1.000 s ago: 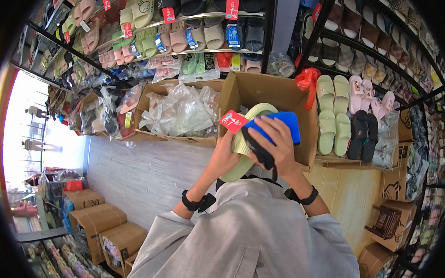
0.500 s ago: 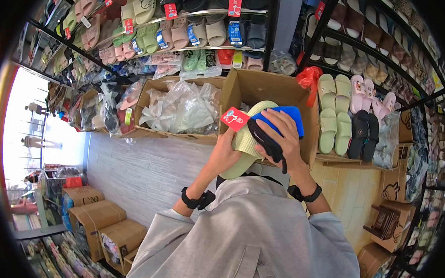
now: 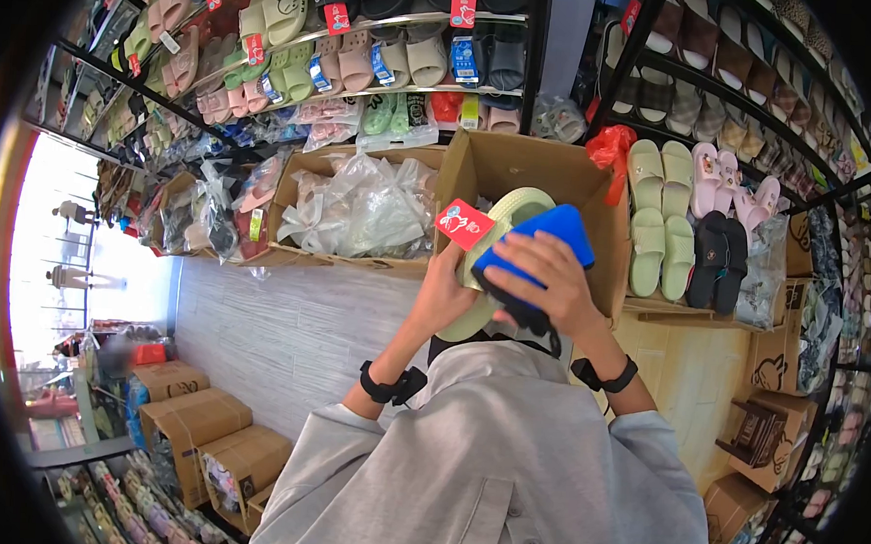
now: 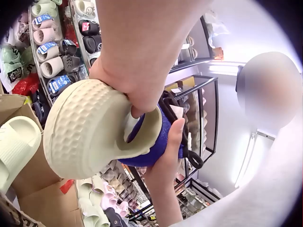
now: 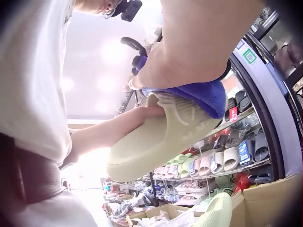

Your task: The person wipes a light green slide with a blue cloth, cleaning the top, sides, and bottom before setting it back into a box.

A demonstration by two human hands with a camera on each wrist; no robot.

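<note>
My left hand (image 3: 442, 297) grips a pale green slide slipper (image 4: 78, 130), with its thumb near the strap opening in the left wrist view. A red tag (image 3: 465, 224) hangs over the slipper's left side. My right hand (image 3: 552, 285) holds a blue plush pad (image 3: 566, 231) with a black strap (image 3: 528, 317), its fingers spread over the pad's back. In the right wrist view the pad lies against the slipper's ridged upper strap. Another pale green slipper (image 4: 18, 144) shows lower down beside the box, apart from the pad.
An open cardboard box (image 3: 607, 236) stands right under the hands. To its left another box (image 3: 282, 236) holds plastic-wrapped slippers. Pairs of slippers (image 3: 663, 219) sit on a ledge to the right. Slipper racks (image 3: 404, 96) rise ahead, and taped cartons (image 3: 196, 422) stand behind at left.
The blue pad has tilted and shifted a little across the slipper with my right hand. The slipper has turned slightly in my left hand, which keeps its grip.
</note>
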